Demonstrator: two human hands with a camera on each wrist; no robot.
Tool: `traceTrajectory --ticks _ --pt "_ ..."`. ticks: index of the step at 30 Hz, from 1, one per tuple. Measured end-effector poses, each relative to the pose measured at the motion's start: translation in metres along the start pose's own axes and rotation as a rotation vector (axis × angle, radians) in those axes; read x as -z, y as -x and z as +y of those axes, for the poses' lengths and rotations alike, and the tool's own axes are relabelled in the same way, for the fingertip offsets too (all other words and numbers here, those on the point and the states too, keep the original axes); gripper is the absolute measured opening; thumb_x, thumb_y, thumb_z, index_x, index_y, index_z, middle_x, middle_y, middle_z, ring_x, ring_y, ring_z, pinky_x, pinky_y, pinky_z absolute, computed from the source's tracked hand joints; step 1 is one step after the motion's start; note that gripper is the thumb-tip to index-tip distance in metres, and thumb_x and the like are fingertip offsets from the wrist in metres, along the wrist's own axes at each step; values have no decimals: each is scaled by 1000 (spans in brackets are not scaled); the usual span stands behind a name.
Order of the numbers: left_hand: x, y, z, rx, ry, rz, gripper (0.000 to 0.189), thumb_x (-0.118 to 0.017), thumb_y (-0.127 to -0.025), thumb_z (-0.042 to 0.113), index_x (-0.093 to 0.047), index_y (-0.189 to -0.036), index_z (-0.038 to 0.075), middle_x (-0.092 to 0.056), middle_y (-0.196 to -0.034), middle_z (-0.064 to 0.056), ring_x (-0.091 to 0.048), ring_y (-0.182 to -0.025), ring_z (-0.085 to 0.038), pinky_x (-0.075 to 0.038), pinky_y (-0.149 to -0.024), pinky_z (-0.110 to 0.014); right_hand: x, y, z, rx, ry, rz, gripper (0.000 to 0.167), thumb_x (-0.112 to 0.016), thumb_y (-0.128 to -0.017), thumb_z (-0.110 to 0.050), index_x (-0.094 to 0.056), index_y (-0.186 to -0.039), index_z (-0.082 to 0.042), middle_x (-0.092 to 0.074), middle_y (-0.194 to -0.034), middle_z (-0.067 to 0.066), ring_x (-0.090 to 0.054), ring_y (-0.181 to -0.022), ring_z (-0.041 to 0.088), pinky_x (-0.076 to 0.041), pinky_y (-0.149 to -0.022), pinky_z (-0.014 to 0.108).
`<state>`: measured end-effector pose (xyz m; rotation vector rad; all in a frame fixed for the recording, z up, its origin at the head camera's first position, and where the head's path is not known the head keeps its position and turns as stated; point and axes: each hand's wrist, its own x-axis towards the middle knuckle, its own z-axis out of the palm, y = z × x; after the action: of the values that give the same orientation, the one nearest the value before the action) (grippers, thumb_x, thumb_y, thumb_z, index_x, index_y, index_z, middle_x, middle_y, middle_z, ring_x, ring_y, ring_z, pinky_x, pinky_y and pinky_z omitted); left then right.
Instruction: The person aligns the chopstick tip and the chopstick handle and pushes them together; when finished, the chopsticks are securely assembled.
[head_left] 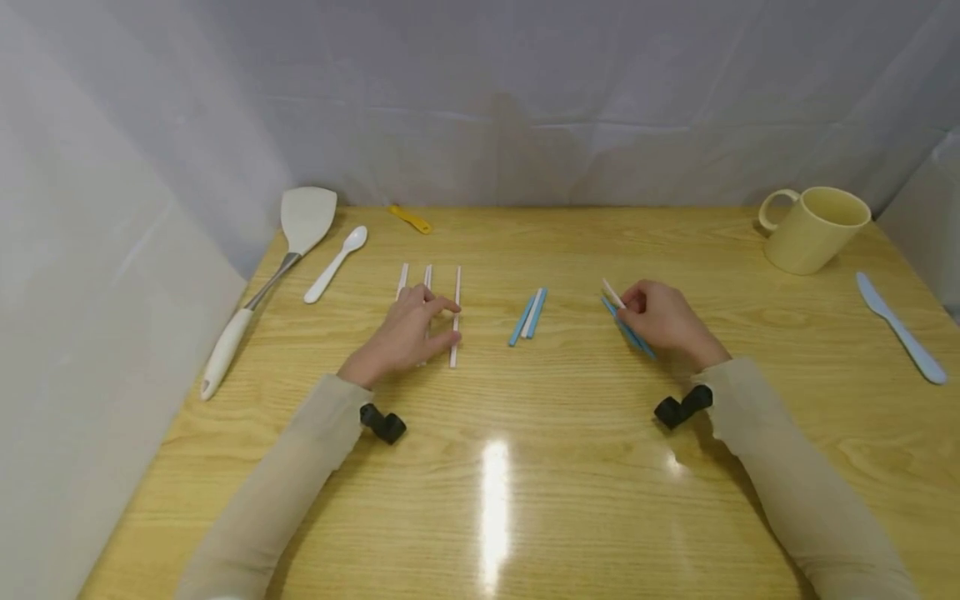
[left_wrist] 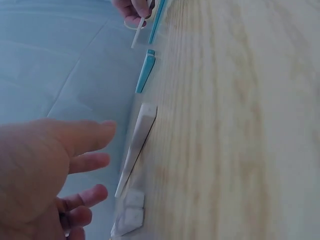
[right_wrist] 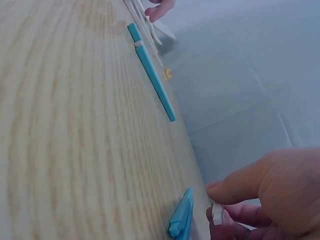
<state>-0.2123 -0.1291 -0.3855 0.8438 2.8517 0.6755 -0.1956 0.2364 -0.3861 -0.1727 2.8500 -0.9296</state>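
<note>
In the head view my left hand [head_left: 412, 329] is over three long white bag clips [head_left: 455, 354] lying side by side. Its fingers are spread and hold nothing; the left wrist view shows the thumb apart from the nearest white clip [left_wrist: 142, 130]. Between thumb and fingers, my right hand [head_left: 663, 317] pinches a thin white bag clip [head_left: 612, 293], seen end-on in the right wrist view [right_wrist: 218, 214]. Just beneath it lie blue bag clips [head_left: 630, 329], partly hidden by that hand. Midway between the hands sits a short group of blue clips [head_left: 521, 323] with a white one [head_left: 531, 312] among them.
On the left lie a white spatula [head_left: 307, 212] and a white spoon [head_left: 336, 265]. A small yellow tool [head_left: 410, 219] is at the back edge. A yellow mug [head_left: 806, 237] stands back right, with a pale blue knife [head_left: 900, 329] in front of it.
</note>
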Motion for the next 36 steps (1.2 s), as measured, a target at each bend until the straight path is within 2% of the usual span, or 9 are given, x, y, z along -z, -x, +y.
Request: traceTrajectory --ticks 4,10,14,18,24,30,36 --pt "-5 -3 5 5 26 37 36 -65 -92 28 -63 -120 5 -52 -108 -13 -41 -97 -27 -34 -83 -39 1 -1 -2 -7 -28 19 33 -56 -94 -15 -57 -119 8 -63 -97 20 -58 -81 27 -47 -72 36" --pt "-13 -14 26 -60 12 74 30 -67 -91 24 -64 -112 5 -57 -103 -13 -46 -95 -27 -37 -83 -41 0 -1 -3 -26 -65 51 41 -55 -94 -15 -53 -129 8 -64 -102 22 -61 -85 29 -49 -75 39" --pt "-20 -21 38 -86 10 51 30 -67 -91 23 -63 -116 8 -58 -101 -11 -48 -94 -26 -39 -83 -39 0 0 -3 -14 -77 54 40 -55 -95 -15 -54 -128 7 -65 -100 22 -61 -81 27 -49 -71 35" --pt "-29 -30 45 -93 0 -9 35 -66 -91 26 -61 -124 14 -55 -100 -8 -45 -94 -23 -38 -80 -35 1 -1 -3 14 -82 57 38 -56 -95 -14 -55 -126 8 -66 -97 22 -60 -74 24 -47 -66 30" --pt "-37 -35 50 -99 -6 -110 40 -66 -91 30 -61 -129 18 -48 -96 -5 -37 -88 -20 -29 -73 -29 3 0 -6 39 -99 54 38 -54 -96 -14 -54 -127 9 -65 -100 24 -61 -89 32 -48 -78 40" --pt "-38 -33 52 -105 -16 -111 36 -65 -92 31 -64 -126 19 -47 -97 -5 -35 -87 -20 -26 -72 -29 2 0 -4 36 -115 50 39 -54 -97 -15 -54 -128 8 -64 -102 24 -60 -91 32 -48 -78 40" --pt "-39 -29 53 -175 14 -63 21 -67 -91 29 -71 -107 15 -49 -97 -5 -37 -90 -20 -31 -76 -30 0 -1 -2 27 -122 44 38 -54 -98 -18 -55 -129 5 -63 -103 21 -59 -90 30 -47 -75 37"
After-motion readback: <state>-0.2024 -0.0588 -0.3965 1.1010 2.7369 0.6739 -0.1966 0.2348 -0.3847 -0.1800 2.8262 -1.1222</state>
